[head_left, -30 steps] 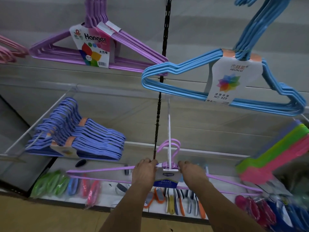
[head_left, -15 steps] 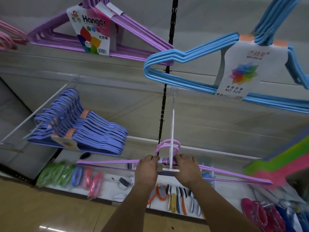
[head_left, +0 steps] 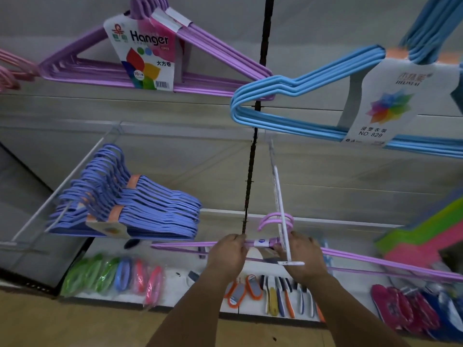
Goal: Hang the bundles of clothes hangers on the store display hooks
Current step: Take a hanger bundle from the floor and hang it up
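Note:
I hold a bundle of light purple hangers (head_left: 350, 257) with both hands, its bars running left and right. My left hand (head_left: 226, 255) grips the bundle just left of its taped neck. My right hand (head_left: 302, 256) grips it just right of the neck. The bundle's curved hook tops (head_left: 271, 220) sit around a white display hook (head_left: 280, 209) that juts out from the wall. The display hook's flat front tip (head_left: 290, 263) lies over my right hand.
A purple hanger bundle with a "Hanger" card (head_left: 150, 58) and a light blue bundle (head_left: 313, 96) hang above. Several blue-violet bundles (head_left: 120, 206) hang on a hook at left. A black slotted upright (head_left: 253, 146) runs down the wall. Brushes and slippers lie on the shelf (head_left: 175, 279) below.
The bundle has slid further back along the white display hook, so the hook's tip now sticks out in front of my right hand. The view has moved closer.

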The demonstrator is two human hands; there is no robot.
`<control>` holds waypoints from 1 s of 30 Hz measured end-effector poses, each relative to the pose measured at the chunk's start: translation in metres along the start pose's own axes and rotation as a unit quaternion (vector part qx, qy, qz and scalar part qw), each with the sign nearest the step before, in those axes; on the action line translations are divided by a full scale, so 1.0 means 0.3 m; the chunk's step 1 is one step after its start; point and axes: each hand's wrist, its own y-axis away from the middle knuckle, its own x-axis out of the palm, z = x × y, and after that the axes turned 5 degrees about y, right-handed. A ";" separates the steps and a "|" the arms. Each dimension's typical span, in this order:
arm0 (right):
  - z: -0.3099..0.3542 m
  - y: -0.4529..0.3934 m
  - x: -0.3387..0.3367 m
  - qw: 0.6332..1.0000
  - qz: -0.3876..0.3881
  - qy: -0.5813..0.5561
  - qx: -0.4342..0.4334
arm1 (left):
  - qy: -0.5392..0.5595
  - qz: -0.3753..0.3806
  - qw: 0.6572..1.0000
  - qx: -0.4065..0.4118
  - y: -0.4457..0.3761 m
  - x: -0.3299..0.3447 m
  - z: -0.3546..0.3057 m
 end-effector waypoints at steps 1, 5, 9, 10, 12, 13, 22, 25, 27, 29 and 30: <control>0.001 0.008 -0.006 1.000 -0.003 -0.001 0.006 | -0.023 -0.009 1.000 -0.008 -0.007 -0.017 0.021; 0.012 0.021 -0.012 0.999 -0.027 0.010 0.044 | -0.130 -0.025 0.989 -0.066 -0.056 -0.104 0.143; 0.018 0.000 0.008 0.992 -0.077 0.019 0.098 | -0.202 0.023 0.969 -0.141 -0.118 -0.177 0.280; 0.021 -0.008 0.018 0.989 -0.097 0.018 0.110 | -0.216 0.037 0.964 -0.150 -0.132 -0.188 0.305; 0.023 -0.023 0.039 0.982 -0.141 0.009 0.128 | -0.242 0.069 0.955 -0.160 -0.150 -0.205 0.335; 0.024 -0.031 0.050 0.978 -0.153 0.004 0.139 | -0.247 0.080 0.952 -0.161 -0.161 -0.211 0.347; 0.049 -0.110 0.059 0.966 -0.216 0.019 0.140 | -0.230 0.098 0.954 -0.163 -0.235 -0.177 0.378; 0.051 -0.154 0.063 0.970 -0.221 -0.040 0.090 | -0.209 0.079 0.963 -0.152 -0.242 -0.178 0.367; 0.059 -0.181 0.051 0.970 -0.206 -0.097 0.088 | -0.199 0.067 0.971 -0.111 -0.245 -0.176 0.317; 0.060 -0.228 0.072 0.968 -0.172 -0.143 0.114 | -0.168 0.058 0.983 -0.055 -0.254 -0.173 0.243; 0.061 -0.252 0.081 0.965 -0.129 -0.178 0.141 | -0.146 0.054 0.988 -0.024 -0.262 -0.171 0.205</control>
